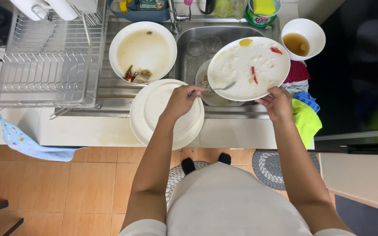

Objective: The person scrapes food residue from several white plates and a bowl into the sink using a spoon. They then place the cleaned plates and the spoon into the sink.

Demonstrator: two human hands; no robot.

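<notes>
My right hand point(278, 103) grips the near rim of a dirty white plate point(241, 74), held tilted over the steel sink point(230, 32). Red chilli bits, a yellow scrap and a greasy film lie on it. My left hand point(181, 99) holds a metal spoon point(222, 87) whose tip touches the plate's lower part. Under the plate, inside the sink, lies another dish point(206, 94) with scraps, and two upturned glasses point(204, 45). Beneath my left wrist a stack of white plates point(154, 120) rests on the counter edge.
A deep plate point(143, 48) with brown sauce and leftovers sits on the drainboard. At the left stands a wire dish rack point(44, 61). A white bowl of brown liquid point(302, 37) is right of the sink, above coloured cloths point(303, 116). Tap point(174, 17) and soap tub point(261, 13) are behind.
</notes>
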